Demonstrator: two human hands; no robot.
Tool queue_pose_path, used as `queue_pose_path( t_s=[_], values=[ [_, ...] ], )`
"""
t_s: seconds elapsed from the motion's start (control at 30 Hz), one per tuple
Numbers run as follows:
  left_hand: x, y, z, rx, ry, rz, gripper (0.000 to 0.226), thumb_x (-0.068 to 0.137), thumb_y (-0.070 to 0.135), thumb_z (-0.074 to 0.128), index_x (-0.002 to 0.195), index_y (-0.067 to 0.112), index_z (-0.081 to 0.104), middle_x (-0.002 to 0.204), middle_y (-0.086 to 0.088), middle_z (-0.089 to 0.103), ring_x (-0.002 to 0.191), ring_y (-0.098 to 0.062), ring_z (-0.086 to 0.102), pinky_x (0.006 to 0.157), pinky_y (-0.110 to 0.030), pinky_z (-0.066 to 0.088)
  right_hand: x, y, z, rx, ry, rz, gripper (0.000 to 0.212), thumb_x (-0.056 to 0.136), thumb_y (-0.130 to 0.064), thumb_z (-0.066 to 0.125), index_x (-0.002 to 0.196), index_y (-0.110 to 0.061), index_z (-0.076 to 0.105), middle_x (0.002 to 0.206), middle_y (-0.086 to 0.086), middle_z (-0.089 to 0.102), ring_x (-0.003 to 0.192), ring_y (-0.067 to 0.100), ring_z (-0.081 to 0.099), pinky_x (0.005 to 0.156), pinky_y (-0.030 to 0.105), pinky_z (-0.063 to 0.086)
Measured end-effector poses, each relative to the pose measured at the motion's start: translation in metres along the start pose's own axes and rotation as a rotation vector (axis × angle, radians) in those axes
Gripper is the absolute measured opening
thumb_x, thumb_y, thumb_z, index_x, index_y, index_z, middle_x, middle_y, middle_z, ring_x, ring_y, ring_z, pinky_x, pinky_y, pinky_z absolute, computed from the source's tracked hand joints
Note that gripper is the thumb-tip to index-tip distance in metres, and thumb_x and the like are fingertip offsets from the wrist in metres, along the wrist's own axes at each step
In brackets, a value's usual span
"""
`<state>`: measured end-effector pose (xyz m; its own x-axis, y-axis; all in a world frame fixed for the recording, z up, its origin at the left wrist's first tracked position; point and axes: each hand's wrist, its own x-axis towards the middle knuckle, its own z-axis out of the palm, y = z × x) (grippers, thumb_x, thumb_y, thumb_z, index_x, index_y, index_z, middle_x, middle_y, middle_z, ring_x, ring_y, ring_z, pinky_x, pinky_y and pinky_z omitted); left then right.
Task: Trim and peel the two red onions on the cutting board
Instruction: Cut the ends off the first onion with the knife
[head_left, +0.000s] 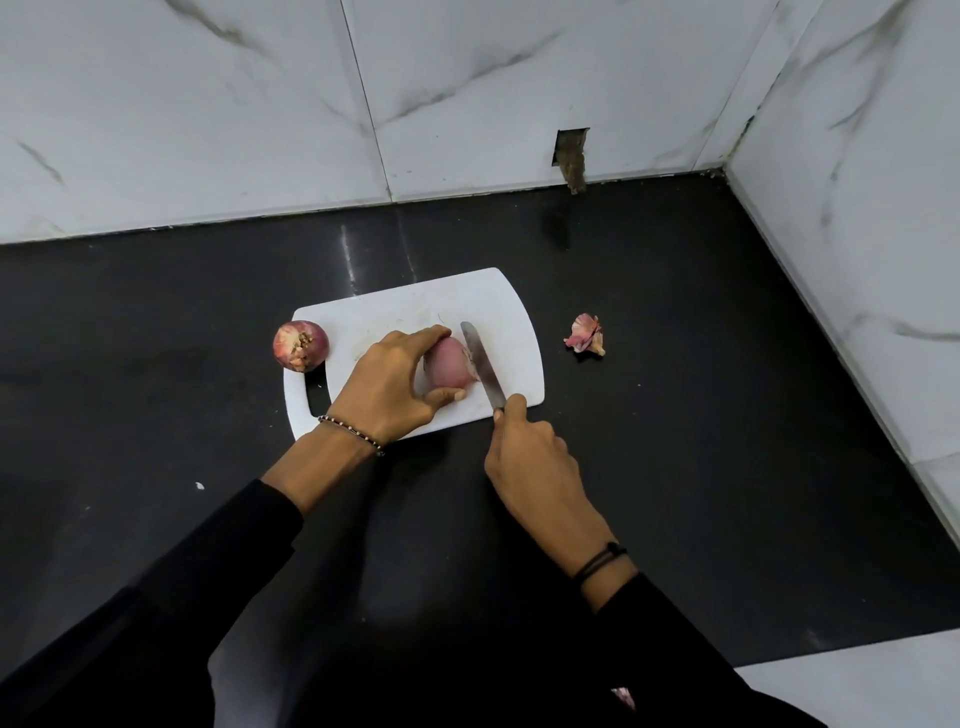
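Note:
A white cutting board (395, 312) lies on the black counter. On its middle rests a smooth pink red onion (448, 364), and my left hand (387, 387) grips it from the left with fingers over the top and thumb below. My right hand (524, 447) holds a knife (482, 366) by its handle; the steel blade lies against the onion's right end, tip pointing away from me. A second red onion (300, 345) with dry skin and its root end up sits at the board's left edge, apart from both hands.
A small heap of pink onion skin (586, 335) lies on the black counter (701, 415) to the right of the board. White marble walls (467, 93) close the counter at the back and right. A rough hole (571, 156) shows in the back wall.

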<state>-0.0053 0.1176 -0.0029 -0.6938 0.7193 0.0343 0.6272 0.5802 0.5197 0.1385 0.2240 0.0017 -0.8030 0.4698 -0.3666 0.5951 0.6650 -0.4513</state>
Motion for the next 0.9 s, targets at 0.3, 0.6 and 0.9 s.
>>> queue_pose_path(
  t_s=[0.3, 0.6, 0.9],
  values=[
    [-0.002, 0.017, 0.003, 0.141, 0.043, 0.046, 0.051, 0.071, 0.036, 0.081, 0.098, 0.01, 0.047, 0.095, -0.008, 0.058, 0.086, -0.028, 0.052, 0.067, -0.038, 0.047, -0.007, -0.009, 0.007, -0.262, 0.059, -0.001, 0.026, 0.104, -0.01, 0.037, 0.13, -0.013, 0.033, 0.111, 0.009, 0.064, 0.1, 0.03, 0.066, 0.065, 0.035, 0.037],
    [-0.027, -0.006, -0.006, -0.105, 0.046, -0.121, 0.062, 0.062, 0.036, 0.09, 0.108, 0.018, 0.052, 0.106, 0.002, 0.064, 0.095, -0.017, 0.062, 0.085, -0.038, 0.055, -0.001, -0.002, -0.003, -0.068, -0.032, 0.035, 0.017, 0.106, -0.019, 0.035, 0.123, -0.013, 0.034, 0.107, 0.013, 0.055, 0.094, 0.033, 0.057, 0.071, 0.042, 0.04],
    [-0.041, -0.006, -0.005, -0.068, 0.111, -0.089, 0.075, 0.066, 0.034, 0.089, 0.13, 0.01, 0.059, 0.118, -0.004, 0.059, 0.105, -0.02, 0.06, 0.095, -0.036, 0.052, -0.011, 0.014, -0.013, -0.029, 0.155, 0.028, 0.021, 0.11, -0.029, 0.026, 0.113, -0.012, 0.037, 0.096, 0.013, 0.062, 0.083, 0.032, 0.064, 0.067, 0.045, 0.05]
  ],
)
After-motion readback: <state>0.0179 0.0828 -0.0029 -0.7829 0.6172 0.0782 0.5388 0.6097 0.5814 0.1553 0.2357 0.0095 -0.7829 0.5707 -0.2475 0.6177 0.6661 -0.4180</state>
